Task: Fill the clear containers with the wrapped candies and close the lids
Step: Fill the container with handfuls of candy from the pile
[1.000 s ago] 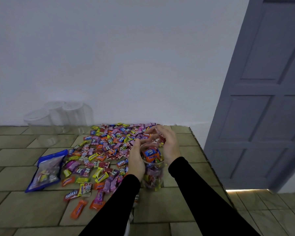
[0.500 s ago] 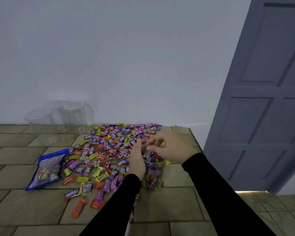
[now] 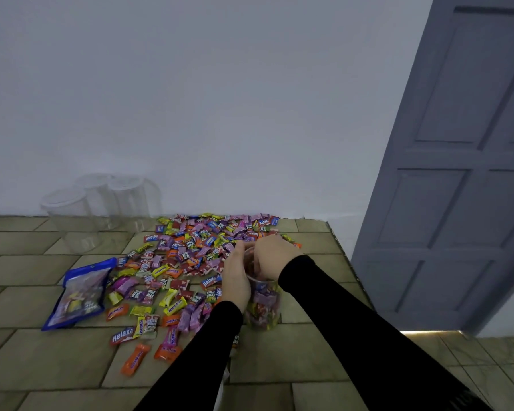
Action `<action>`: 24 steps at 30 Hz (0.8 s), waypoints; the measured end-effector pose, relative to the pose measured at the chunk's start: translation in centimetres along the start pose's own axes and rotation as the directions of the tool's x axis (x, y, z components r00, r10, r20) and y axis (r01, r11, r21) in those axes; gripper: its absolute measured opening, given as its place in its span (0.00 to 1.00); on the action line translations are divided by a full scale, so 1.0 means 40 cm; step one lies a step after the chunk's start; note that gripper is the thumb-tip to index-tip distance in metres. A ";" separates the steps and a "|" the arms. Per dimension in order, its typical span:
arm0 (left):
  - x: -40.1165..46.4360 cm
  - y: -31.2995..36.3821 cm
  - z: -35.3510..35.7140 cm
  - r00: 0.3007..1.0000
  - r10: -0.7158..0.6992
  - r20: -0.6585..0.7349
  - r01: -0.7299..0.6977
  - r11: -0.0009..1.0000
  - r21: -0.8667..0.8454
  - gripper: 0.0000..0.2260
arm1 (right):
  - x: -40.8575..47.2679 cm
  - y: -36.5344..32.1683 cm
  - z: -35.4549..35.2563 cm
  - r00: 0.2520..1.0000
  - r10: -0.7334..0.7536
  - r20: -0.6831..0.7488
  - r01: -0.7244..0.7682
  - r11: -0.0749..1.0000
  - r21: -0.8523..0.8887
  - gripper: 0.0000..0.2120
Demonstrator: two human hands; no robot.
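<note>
Candy in bright wrappers is seen through the wall of a clear container [image 3: 263,307] that stands upright on the tiled surface [image 3: 36,360], at the right edge of the candy pile [image 3: 187,256]. The container is filled almost to its rim, and no lid is seen on it. Its left side is held by the left hand [image 3: 235,280], whose palm lies against the wall and whose fingers are curled around it up to the rim. The mouth of the container is covered by the right hand [image 3: 273,258], which is bent down over the rim with curled fingers; whether a candy is pinched in them cannot be told, because the fingertips are hidden. Both arms are covered by black sleeves [image 3: 353,330]. To the left of the container and behind it, many loose wrapped candies are spread flat on the tiles, up to the white wall [image 3: 220,99]; pink, orange, yellow and blue wrappers are seen among them. Further left of the container, beyond the pile, a blue bag [image 3: 79,293] with a clear window is laid flat. Far to the left and behind, near the wall, three empty clear containers [image 3: 101,203] are placed close together. To the right of the container, past the edge of the tiled surface, a grey panelled door [image 3: 457,173] is seen.
</note>
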State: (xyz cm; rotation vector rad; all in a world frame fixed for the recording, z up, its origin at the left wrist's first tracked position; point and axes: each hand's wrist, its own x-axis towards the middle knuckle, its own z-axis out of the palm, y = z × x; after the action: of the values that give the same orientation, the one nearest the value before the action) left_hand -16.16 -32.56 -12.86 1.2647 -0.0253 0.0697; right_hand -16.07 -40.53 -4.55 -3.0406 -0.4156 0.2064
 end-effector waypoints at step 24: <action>0.071 0.079 -0.394 0.981 0.074 -0.177 0.072 0.712 0.699 0.11 | 0.223 -0.277 0.059 0.986 -0.095 -0.137 0.120 0.974 0.191 0.10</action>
State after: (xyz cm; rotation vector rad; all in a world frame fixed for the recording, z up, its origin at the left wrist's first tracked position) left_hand -13.86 -16.50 -14.41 2.0309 0.1896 0.2205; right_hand -10.81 -27.34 -7.07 -2.8062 -0.5152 0.0440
